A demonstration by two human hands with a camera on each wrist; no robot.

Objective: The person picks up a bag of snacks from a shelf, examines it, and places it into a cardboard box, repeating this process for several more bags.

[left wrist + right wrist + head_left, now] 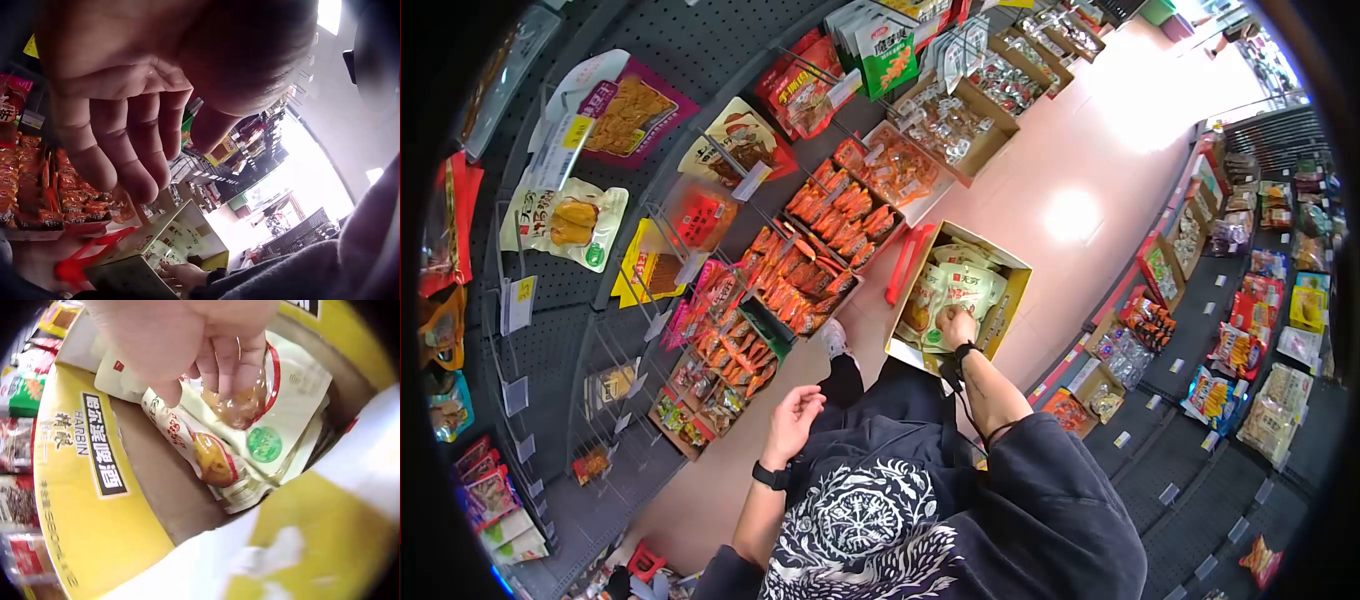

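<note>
A yellow carton (1012,305) holds several cream snack packets (972,284) with pictures of brown food on them. My right hand (958,326) reaches into it. Seen from the right wrist, the fingers (228,372) rest on the upper packet (294,381), with the thumb apart from them, while a narrower-looking packet (209,459) lies alongside, tilted against the first. My left hand (793,425) hangs in the air left of the carton, fingers loosely bent and holding nothing. The left wrist view has this hand (131,119) large in front, above the carton (203,231).
Hanging packets, including a similar cream one (565,222), line the pegboard rack at left. Boxes of orange-red packets (800,285) stand below them. A red object (905,265) is beside the carton. Shelves with packaged food (1255,305) run along the right, across the pink floor (1065,215).
</note>
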